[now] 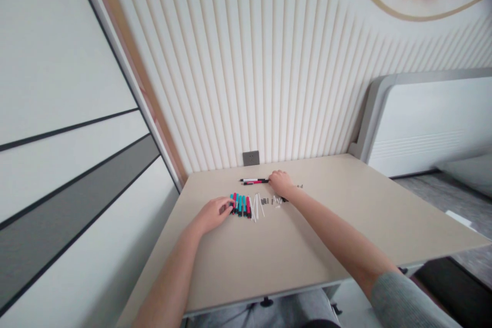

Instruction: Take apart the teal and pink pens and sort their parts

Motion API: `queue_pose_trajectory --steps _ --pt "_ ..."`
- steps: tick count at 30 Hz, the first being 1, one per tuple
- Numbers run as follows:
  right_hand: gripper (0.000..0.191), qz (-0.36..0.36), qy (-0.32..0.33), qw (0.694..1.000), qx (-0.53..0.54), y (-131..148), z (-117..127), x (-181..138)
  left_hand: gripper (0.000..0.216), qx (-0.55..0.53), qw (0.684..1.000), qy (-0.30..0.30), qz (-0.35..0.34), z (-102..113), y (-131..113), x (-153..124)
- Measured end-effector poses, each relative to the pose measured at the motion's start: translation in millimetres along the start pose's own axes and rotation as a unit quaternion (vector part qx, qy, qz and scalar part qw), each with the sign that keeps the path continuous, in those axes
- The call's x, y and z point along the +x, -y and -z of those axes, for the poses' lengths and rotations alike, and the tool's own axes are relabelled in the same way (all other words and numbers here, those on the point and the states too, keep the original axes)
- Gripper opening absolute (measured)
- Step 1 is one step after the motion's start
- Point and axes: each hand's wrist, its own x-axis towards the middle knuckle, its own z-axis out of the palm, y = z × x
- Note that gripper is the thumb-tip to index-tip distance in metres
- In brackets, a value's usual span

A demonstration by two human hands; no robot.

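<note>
Over the beige tabletop [330, 236], the left hand [210, 215] is seen curled at the left end of a tight row of marker pens [241, 205] in teal, red and black, laid side by side with their lengths running near to far. The fingertips [230, 206] are up against the end of the row, but whether a pen is being gripped cannot be told from this view. The right hand [281, 183] is held further out, its fingers bunched at the right end of two slim pens [253, 181], red and black and white and black, lying left to right. The hand is not spread flat, yet whether it is closed on them cannot be told either. Just right of the row, thin white sticks [255, 206] are fanned out, with small grey and white pen parts [274, 200] scattered beside them, near the right wrist. More tiny bits [300, 186] are seen further right. Past the far table edge, a grey wall socket [250, 158] is set into a slatted cream wall panel [269, 61]. A grey knit sleeve [407, 302] is worn on the right arm, and grey trousers [265, 312] are visible below the near edge.
</note>
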Motion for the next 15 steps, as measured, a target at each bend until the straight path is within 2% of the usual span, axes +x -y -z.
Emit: queue_pose_trajectory --steps 7,11,15 --pt "0.025 0.013 0.001 1.0 -0.002 -13.2 4.4 -8.2 0.03 0.014 0.999 -0.033 0.016 -0.9 -0.9 4.2" --pt "0.026 0.024 0.001 1.0 0.005 -16.4 6.8 -15.3 0.028 0.022 0.999 -0.031 0.012 -2.1 0.2 5.7" --pt "0.02 0.028 0.0 1.0 0.013 -14.3 6.7 -16.8 0.027 0.025 0.999 -0.031 0.005 -3.5 1.2 5.4"
